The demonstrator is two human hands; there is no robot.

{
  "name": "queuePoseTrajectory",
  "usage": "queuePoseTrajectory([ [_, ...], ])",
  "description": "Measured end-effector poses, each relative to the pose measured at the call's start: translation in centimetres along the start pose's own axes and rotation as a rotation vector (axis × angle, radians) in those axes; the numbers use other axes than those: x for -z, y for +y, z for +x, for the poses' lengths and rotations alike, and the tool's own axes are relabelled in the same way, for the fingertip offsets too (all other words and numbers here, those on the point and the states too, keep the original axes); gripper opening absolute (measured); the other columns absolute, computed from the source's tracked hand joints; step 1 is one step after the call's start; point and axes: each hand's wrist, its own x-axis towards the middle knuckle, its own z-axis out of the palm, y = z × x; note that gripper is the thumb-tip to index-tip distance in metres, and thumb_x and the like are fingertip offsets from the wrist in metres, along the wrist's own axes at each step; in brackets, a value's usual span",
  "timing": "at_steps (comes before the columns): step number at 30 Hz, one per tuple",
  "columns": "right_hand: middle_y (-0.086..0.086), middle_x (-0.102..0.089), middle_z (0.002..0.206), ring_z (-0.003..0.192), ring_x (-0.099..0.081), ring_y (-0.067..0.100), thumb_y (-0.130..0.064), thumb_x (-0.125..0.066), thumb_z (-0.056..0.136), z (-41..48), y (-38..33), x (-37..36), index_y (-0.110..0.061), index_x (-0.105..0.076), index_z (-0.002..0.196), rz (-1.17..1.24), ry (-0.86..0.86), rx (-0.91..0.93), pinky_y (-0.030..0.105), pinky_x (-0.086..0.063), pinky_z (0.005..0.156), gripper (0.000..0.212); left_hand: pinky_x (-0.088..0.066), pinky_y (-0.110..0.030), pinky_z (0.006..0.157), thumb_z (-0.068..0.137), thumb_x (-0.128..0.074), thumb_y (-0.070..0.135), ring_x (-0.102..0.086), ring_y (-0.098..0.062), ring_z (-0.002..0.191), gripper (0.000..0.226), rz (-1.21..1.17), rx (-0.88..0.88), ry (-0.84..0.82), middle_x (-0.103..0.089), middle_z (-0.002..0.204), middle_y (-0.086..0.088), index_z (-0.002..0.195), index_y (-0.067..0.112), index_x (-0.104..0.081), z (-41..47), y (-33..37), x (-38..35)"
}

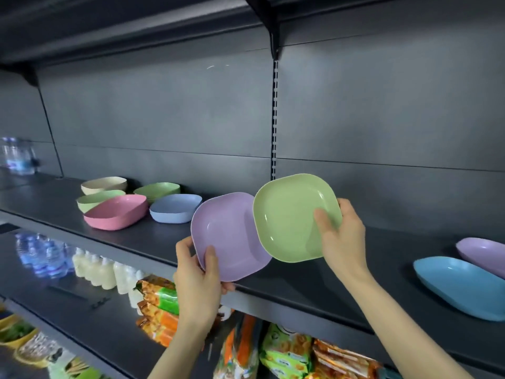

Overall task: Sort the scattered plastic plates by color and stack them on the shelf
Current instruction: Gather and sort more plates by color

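Plates in two colours are held at once: the left hand (199,277) has its grip closed on the near corner of a purple plate (229,236), thumb on the inner face, fingers curled behind the rim; the right hand (341,236) has its grip closed on the right edge of a green plate (289,214), thumb pressed into the hollow, fingers behind. Both plates are tilted up above the shelf (300,283), faces toward the camera; the green one overlaps the purple one's right edge in front.

Take the slotted upright (275,119) on the back wall as the mark: the green plate hangs just below its foot; the purple plate is just left of that. Further left of the upright, resting on the shelf, are a pale blue plate (175,210); a pink plate (114,214) tipped onto a pale green plate (93,199); a green stack (157,190) that looks like several nested; a cream plate (103,184) at the back. Well right of the upright lie a bright blue plate (459,285) and, behind it, a second purple plate (483,253).

The coming move, as I judge it, turns on a crossing: the green stack lies left of the upright, nearer the left hand, yet the green plate is in the right; the second purple plate lies right of it, nearer the right hand, yet the purple plate is in the left; so either the arms cross or the plates change hands.
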Motion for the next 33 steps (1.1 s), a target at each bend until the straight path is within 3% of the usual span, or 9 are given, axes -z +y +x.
queuePoseTrajectory([
  [4, -0.013, -0.054, 0.082, 0.077, -0.05, 0.013, -0.015, -0.051, 0.094, 2.6, 0.4, -3.6, -0.017, -0.049, 0.1, -0.037, 0.027, -0.008, 0.028, -0.036, 0.066, 0.006, -0.045, -0.021, 0.039, 0.097, -0.044, 0.013, -0.057, -0.021, 0.037, 0.01, 0.058, -0.041, -0.048, -0.064, 0.071, -0.011, 0.104, 0.018, -0.039, 5.5, -1.2, 0.3],
  [14, 0.0, -0.054, 0.087, 0.087, -0.049, 0.023, -0.012, -0.049, 0.094, 9.8, 3.6, -11.5, -0.007, -0.051, 0.108, -0.164, -0.013, -0.086, 0.029, -0.036, 0.072, 0.015, -0.043, -0.017, 0.038, 0.096, -0.039, 0.008, -0.054, -0.016, 0.033, 0.01, 0.209, -0.048, -0.247, -0.062, 0.06, -0.015, 0.105, 0.012, -0.039, 18.4, -5.8, -1.3],
  [21, 0.005, -0.056, 0.096, 0.099, -0.049, 0.03, -0.013, -0.047, 0.093, 12.9, 4.7, -15.6, -0.012, -0.049, 0.108, -0.247, -0.009, -0.116, 0.035, -0.041, 0.078, 0.015, -0.041, -0.016, 0.037, 0.095, -0.04, 0.008, -0.052, -0.012, 0.03, 0.007, 0.385, -0.072, -0.462, -0.061, 0.052, -0.013, 0.101, 0.005, -0.043, 25.6, -8.2, -2.6],
  [24, 0.007, -0.057, 0.096, 0.092, -0.051, 0.027, -0.013, -0.048, 0.093, 13.2, 4.9, -16.6, -0.009, -0.05, 0.112, -0.291, 0.015, -0.136, 0.032, -0.039, 0.075, 0.019, -0.045, -0.022, 0.039, 0.093, -0.041, 0.007, -0.054, -0.016, 0.033, 0.007, 0.451, -0.081, -0.562, -0.061, 0.054, -0.015, 0.098, 0.003, -0.044, 27.9, -9.1, -3.3],
  [28, 0.008, -0.058, 0.098, 0.091, -0.049, 0.025, -0.013, -0.048, 0.094, 13.2, 4.8, -17.8, -0.008, -0.05, 0.115, -0.353, 0.073, -0.17, 0.031, -0.037, 0.075, 0.022, -0.053, -0.041, 0.049, 0.089, -0.041, 0.006, -0.061, -0.031, 0.044, 0.008, 0.532, -0.161, -0.633, -0.062, 0.066, -0.019, 0.095, 0.003, -0.045, 30.7, -10.0, -4.6],
  [33, 0.007, -0.057, 0.097, 0.092, -0.051, 0.026, -0.011, -0.05, 0.093, 12.8, 4.7, -19.4, -0.007, -0.051, 0.114, -0.389, 0.154, -0.2, 0.031, -0.038, 0.076, 0.021, -0.053, -0.048, 0.057, 0.087, -0.045, 0.002, -0.062, -0.036, 0.053, 0.011, 0.648, -0.275, -0.746, -0.062, 0.078, -0.02, 0.094, 0.006, -0.037, 33.1, -11.2, -5.0],
])
